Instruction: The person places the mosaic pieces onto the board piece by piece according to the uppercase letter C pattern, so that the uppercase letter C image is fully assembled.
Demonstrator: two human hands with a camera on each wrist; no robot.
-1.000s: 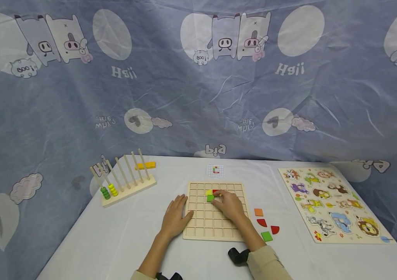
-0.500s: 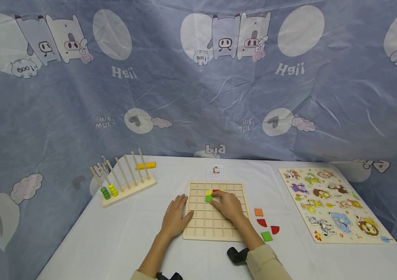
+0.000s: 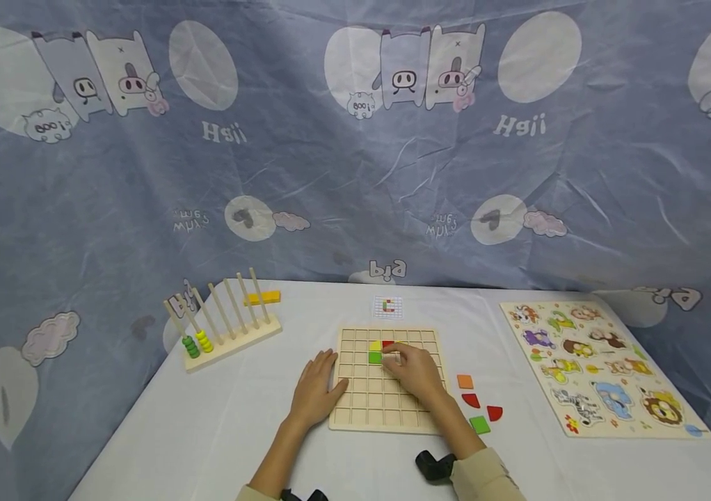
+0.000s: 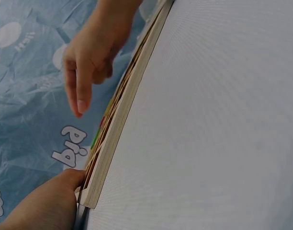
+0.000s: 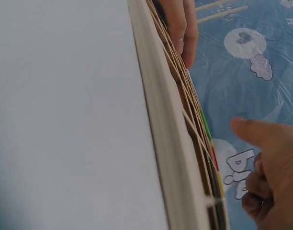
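A wooden grid board (image 3: 364, 417) lies on the table. My left hand (image 3: 314, 391) rests at its left side, thumb (image 4: 72, 177) over the edge and fingers extended. Seated in the board's cells are a green tile (image 3: 375, 357), a yellow tile (image 3: 375, 345) above it and a red tile (image 3: 387, 344) to the right; another yellow tile is mostly hidden behind my fingers. My right hand (image 3: 419, 374) hovers just right of the green tile. In the right wrist view, the right thumb (image 5: 247, 130) is extended above the board, and nothing shows in the hand.
Right of the board lie an orange square (image 3: 465, 381), two red quarter-circle pieces (image 3: 471, 401) and a green square (image 3: 479, 424). A pattern card (image 3: 388, 307) lies behind it. A bead-peg rack (image 3: 236, 342) and yellow bar (image 3: 261, 298) stand left; an animal puzzle (image 3: 600, 369) lies right.
The green tile, tilted under the right fingers at first, shifted left and now sits square below the yellow tile. My right hand has drawn slightly off it. The left hand stays put.
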